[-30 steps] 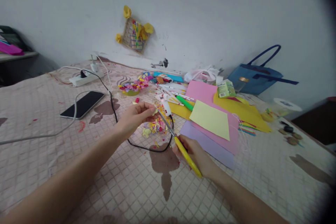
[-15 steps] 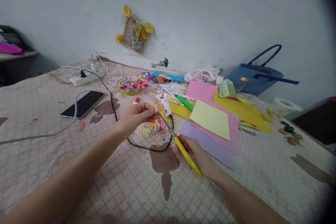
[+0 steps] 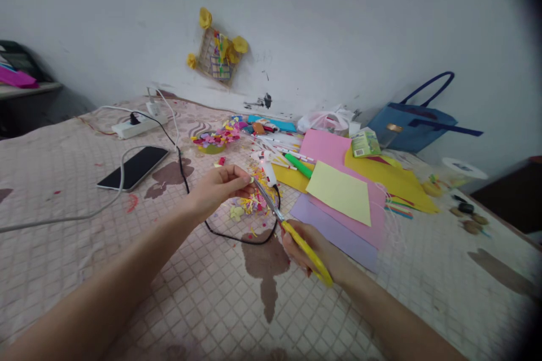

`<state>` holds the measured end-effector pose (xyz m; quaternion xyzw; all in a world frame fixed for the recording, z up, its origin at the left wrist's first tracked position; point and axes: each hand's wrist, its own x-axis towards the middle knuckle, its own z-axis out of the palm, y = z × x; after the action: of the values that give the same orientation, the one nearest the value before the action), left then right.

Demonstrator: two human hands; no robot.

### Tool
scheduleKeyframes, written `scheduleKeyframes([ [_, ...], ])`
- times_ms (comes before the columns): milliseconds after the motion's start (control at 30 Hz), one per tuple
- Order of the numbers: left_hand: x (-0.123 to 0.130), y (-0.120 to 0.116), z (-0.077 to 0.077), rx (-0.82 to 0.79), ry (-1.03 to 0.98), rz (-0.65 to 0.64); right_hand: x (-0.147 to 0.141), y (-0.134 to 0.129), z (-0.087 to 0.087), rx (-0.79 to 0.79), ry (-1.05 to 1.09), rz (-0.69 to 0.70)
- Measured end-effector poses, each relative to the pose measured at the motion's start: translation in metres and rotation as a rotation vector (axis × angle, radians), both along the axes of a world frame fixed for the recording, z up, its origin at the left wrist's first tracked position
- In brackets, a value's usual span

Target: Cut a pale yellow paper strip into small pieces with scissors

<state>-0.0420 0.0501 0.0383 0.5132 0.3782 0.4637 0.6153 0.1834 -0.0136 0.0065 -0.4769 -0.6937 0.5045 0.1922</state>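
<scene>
My left hand [image 3: 222,189] pinches a small pale yellow piece of paper [image 3: 252,179] between thumb and fingertips. Yellow-handled scissors [image 3: 302,245] are in my right hand [image 3: 315,245], with the blade tips right at the paper. Beneath the blades lies a heap of colourful paper scraps [image 3: 259,202], with a pale yellow paper flower [image 3: 237,212] at its near side. A white glue gun [image 3: 267,169] rests just behind the scraps, its black cord [image 3: 237,238] looping under my hands.
To the right are a pale yellow sheet [image 3: 341,194], pink and purple sheets [image 3: 334,231] and a green cutter [image 3: 297,165]. A phone [image 3: 134,168] and a power strip [image 3: 139,126] lie left. Behind are paper flowers [image 3: 215,140] and a blue bag [image 3: 417,124].
The scissors' handles have turned slightly in my right hand, and its fingers have shifted. My left hand stays almost in place with the paper piece.
</scene>
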Motion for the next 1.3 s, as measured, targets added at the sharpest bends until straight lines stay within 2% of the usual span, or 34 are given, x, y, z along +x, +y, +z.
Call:
scheduleKeyframes([
  [167,0.000,0.000,0.000,0.008,0.010,-0.009,-0.001,0.001,-0.003,0.007,0.005,-0.035],
  [500,-0.002,0.000,0.004,0.018,0.027,-0.043,-0.007,-0.001,0.014,-0.043,0.014,-0.069],
  [767,-0.006,0.000,0.007,0.030,0.069,-0.066,-0.007,-0.001,0.014,0.010,0.053,-0.062],
  [1067,-0.009,0.001,0.010,0.006,0.093,-0.073,-0.008,0.000,0.021,-0.004,0.055,-0.068],
  [1300,-0.011,0.002,0.010,0.008,0.117,-0.048,-0.004,0.003,0.009,-0.095,0.121,-0.102],
])
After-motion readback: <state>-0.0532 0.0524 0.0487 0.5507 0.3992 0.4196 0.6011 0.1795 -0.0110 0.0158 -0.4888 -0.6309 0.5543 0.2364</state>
